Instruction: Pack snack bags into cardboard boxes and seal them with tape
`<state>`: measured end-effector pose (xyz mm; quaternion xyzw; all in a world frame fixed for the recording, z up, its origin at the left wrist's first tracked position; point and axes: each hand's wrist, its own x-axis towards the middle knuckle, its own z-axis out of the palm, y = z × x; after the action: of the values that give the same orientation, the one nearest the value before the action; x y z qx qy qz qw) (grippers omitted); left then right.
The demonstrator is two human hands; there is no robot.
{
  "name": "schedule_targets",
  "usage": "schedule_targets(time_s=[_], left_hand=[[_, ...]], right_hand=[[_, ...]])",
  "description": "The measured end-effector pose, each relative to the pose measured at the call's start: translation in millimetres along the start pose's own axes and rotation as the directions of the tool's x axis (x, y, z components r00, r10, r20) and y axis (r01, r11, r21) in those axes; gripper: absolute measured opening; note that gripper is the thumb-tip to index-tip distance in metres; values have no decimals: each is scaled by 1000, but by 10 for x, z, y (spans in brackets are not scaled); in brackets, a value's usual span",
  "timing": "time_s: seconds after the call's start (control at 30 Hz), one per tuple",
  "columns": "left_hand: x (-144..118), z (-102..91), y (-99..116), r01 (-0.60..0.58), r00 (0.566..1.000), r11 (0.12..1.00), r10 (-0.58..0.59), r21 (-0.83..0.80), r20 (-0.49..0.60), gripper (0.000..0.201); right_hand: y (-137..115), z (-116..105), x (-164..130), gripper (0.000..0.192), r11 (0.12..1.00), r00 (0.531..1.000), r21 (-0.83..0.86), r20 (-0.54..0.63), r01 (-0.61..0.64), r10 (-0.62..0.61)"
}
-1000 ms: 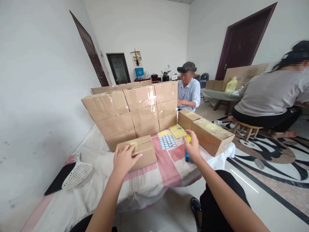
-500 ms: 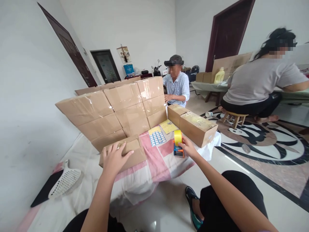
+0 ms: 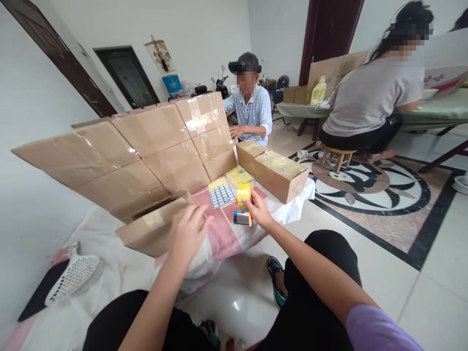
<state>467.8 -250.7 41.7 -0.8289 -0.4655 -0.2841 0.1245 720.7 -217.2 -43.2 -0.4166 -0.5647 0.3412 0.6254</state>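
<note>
A tape dispenser (image 3: 243, 204) is gripped by the right hand (image 3: 258, 210), right of the long carton (image 3: 155, 229) pressed flat under the left hand (image 3: 188, 234).

White plastered walls are seen on all sides. A dark maroon door (image 3: 331, 29) is set in the right wall; this door is taken as landmark. Left of it, on the far wall, a black-framed glazed door (image 3: 126, 75) and a hanging picture (image 3: 160, 53) are noted; further left, a second dark door (image 3: 54, 53) is set in the left wall. Below the maroon door, pale glossy floor tiles (image 3: 420, 292) are laid, with a black-and-white swirl medallion (image 3: 380, 183) inlaid. Right of the door, a green-covered table (image 3: 438, 109) is placed, with a small wooden stool (image 3: 336, 156) before it. Soft, even daylight is recorded; a reflection is visible on the tiles.
</note>
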Motion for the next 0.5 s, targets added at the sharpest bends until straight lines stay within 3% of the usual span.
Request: schedule_targets(time_s=[0.1,0.17,0.27,0.37,0.5], left_hand=[[61,177,403,-288,947,936,310,-203,89,39],[96,260,486,-395,900,893,424,-216,106,34],[120,294,424,-408,901,881,431,-238,50,30],[120,246,345,-429,897,872,443,-235,6,25],[89,143,365,-554,832,832,550,-37,-77,17]], right_hand=[[-203,70,-102,40,1000,1000,0,17,11,-11],[-291,81,-131,44,999,1000,-51,-19,-2,1],[-334,95,-120,49,996,998,-75,-50,-39,35],[-323,150,-100,50,996,999,-70,1,-47,48],[-323,236,-114,49,998,998,-12,-5,-63,63]])
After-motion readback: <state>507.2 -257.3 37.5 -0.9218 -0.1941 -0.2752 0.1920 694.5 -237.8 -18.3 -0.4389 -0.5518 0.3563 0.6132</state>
